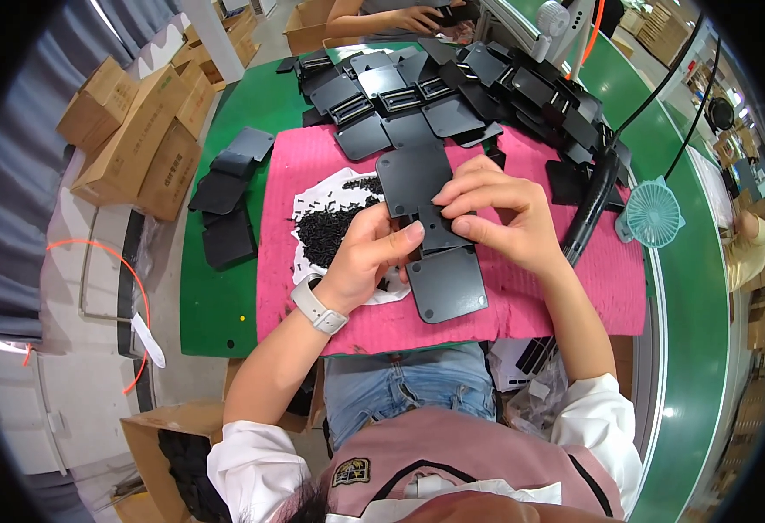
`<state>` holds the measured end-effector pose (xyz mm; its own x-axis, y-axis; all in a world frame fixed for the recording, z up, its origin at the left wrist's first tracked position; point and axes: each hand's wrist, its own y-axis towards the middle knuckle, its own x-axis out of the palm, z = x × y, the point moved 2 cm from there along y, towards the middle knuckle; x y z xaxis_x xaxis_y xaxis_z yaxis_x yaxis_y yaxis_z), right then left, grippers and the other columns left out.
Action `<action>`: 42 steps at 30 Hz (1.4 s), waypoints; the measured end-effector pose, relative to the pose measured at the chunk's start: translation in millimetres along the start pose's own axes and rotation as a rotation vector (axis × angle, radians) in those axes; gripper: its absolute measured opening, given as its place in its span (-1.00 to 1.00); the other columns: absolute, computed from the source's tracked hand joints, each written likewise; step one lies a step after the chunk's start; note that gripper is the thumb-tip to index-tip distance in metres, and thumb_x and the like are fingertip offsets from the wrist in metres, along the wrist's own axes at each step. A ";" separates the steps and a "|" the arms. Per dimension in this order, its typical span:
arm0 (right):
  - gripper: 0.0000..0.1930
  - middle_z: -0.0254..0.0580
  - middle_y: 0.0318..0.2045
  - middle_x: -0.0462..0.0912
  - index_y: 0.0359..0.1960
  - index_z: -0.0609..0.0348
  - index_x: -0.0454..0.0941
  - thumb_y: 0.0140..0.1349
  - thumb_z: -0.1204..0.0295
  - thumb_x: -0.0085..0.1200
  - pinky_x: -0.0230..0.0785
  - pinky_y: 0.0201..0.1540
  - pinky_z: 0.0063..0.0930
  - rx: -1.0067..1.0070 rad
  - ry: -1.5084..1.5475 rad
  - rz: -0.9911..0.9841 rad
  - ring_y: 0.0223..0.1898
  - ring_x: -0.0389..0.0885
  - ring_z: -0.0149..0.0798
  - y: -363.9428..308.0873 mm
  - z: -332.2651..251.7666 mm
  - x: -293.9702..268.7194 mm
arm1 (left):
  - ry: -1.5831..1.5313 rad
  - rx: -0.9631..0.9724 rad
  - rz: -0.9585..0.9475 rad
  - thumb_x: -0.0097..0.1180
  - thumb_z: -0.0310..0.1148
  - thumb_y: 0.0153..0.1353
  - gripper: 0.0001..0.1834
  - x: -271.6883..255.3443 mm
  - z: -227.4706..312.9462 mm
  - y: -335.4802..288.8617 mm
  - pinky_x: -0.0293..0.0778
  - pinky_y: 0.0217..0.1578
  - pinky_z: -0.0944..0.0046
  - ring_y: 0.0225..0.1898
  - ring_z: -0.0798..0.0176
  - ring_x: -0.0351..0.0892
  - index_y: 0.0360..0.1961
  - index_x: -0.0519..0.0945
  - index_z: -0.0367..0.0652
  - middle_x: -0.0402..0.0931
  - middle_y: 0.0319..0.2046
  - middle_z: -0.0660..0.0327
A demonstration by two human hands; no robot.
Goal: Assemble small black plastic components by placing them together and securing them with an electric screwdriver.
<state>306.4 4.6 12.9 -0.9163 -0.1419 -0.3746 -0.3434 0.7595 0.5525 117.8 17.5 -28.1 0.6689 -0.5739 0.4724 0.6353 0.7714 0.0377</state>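
A black hinged plate piece (448, 286), with two flat panels joined by a narrower middle part, is held above the pink foam mat (565, 301). My left hand (358, 261) grips its left side, thumb pressed on the middle part. On the other side, my right hand (509, 213) has its thumb and fingers bent in a pinch at the middle joint; anything small between the fingertips is hidden. Beside my left hand, a heap of small black pins or screws (323, 234) lies on a white sheet or bag (302, 209), partly covered by that hand.
Many black hinged pieces (400, 100) are piled along the far side of the green table (217, 314). Several more plates (230, 205) lie at left. A black tube (593, 205) and a small turquoise fan (652, 213) stand at right. Across the table, another person's hands (421, 17) hold a dark piece.
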 end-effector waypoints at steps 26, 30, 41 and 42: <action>-0.84 -0.30 -0.57 0.58 -0.35 0.22 0.60 -0.03 0.56 0.18 0.29 -0.45 -0.62 0.234 -0.446 0.265 -0.52 0.52 -0.45 -31.2 -37.7 -19.4 | 1.463 0.344 0.235 0.24 -0.21 -0.03 -0.63 5.3 8.1 12.7 0.46 -0.36 0.18 -0.39 0.07 0.50 -0.42 0.54 -0.37 0.43 -0.37 0.11; -0.89 -0.29 -0.59 0.60 -0.38 0.24 0.61 0.01 0.55 0.17 0.28 -0.50 -0.64 0.304 -0.544 0.367 -0.57 0.51 -0.50 -45.6 -40.0 -44.3 | 1.505 0.428 0.242 0.29 -0.23 -0.05 -0.68 4.0 14.4 3.6 0.46 -0.40 0.18 -0.32 0.12 0.48 -0.50 0.56 -0.32 0.39 -0.36 0.13; -0.36 0.20 -0.51 0.59 -0.39 0.30 0.56 0.15 -0.19 -0.05 0.37 -0.33 -0.01 0.975 -1.145 0.402 -0.39 0.58 0.23 -93.1 17.2 -132.5 | 1.888 0.248 0.371 0.28 -0.38 -0.07 -0.83 -34.1 41.3 -16.3 0.43 -0.37 0.16 -0.34 0.09 0.51 -0.44 0.59 -0.21 0.46 -0.44 0.17; -0.34 0.19 -0.52 0.59 -0.39 0.32 0.55 0.11 -0.21 -0.01 0.38 -0.33 -0.02 0.921 -1.147 0.428 -0.38 0.58 0.23 -92.8 22.3 -130.7 | 1.870 0.253 0.390 0.24 -0.42 -0.03 -0.87 -33.1 41.1 -15.8 0.43 -0.38 0.15 -0.36 0.06 0.52 -0.43 0.59 -0.21 0.46 -0.45 0.16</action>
<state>462.7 -33.2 -6.0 -0.1132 0.4060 -0.9068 0.5362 0.7933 0.2882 69.8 35.5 -8.1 0.3497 0.2252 -0.9094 0.4239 0.8276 0.3679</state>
